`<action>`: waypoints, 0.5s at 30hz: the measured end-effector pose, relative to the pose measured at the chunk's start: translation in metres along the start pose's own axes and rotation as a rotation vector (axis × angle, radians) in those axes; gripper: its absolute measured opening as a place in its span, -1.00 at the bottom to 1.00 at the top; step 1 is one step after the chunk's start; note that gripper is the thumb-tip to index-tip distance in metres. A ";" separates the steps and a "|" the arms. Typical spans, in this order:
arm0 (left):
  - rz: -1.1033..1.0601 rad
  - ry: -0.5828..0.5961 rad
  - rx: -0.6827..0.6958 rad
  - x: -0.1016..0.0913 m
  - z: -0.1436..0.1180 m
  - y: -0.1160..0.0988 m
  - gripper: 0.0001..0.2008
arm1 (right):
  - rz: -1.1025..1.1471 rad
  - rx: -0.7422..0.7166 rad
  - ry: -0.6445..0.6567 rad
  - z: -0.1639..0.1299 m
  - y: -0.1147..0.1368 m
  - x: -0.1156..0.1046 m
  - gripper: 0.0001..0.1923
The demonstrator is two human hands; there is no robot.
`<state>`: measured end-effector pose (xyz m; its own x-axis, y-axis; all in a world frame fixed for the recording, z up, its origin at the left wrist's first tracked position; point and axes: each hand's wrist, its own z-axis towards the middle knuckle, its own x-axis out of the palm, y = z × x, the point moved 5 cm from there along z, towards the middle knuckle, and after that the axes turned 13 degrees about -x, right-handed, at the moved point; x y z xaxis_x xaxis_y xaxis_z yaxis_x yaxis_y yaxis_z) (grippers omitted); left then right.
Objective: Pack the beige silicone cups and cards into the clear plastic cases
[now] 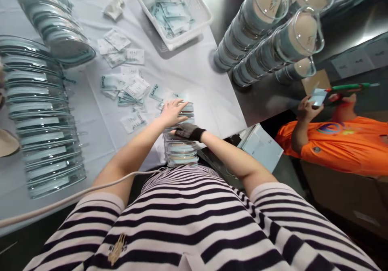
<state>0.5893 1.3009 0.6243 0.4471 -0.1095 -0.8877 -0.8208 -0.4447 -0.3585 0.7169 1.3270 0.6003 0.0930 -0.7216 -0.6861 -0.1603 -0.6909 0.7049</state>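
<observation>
- Your left hand (173, 111) lies flat, fingers spread, palm down on top of the stack of clear round cases (181, 141) at the near edge of the surface (200, 73).
- Your right hand (188, 131), in a dark glove, sits against the stack's upper side just below the left hand, fingers curled onto it; can't tell how tight the grip is.
- The stack stands upright, right in front of your striped shirt (194, 222), betw. both forearms; lower cases show pale discs inside.
- Small printed packets (133, 87) lie scattered on the white cloth just beyond and left of the stack, some touching its base area.
- White plastic basket (182, 16) w/ more packets sits farther back, well apart from your hands.
- Long row of clear cases (42, 121) lies on its side along the left of the surface; a 2nd row (56, 24) leans at far left, top.
- Three tall columns of filled cases (266, 32) stand on the dark part at upper right.
- White cable (75, 196) runs from lower left toward your waist.
- Another person in an orange shirt (339, 146) sits at right, a hand (306, 109) holding up a small card; not yours.
- Pale blue box (263, 146) rests below the surface edge, near your right forearm.
</observation>
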 end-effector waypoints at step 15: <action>0.044 0.029 -0.030 0.006 -0.001 0.004 -0.18 | 0.623 0.419 0.375 -0.073 -0.084 0.081 -0.94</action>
<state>0.5890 1.2972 0.6183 0.4214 -0.1547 -0.8936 -0.8289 -0.4655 -0.3103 0.8092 1.3233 0.4988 0.1750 -0.9839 -0.0362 -0.6352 -0.1409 0.7593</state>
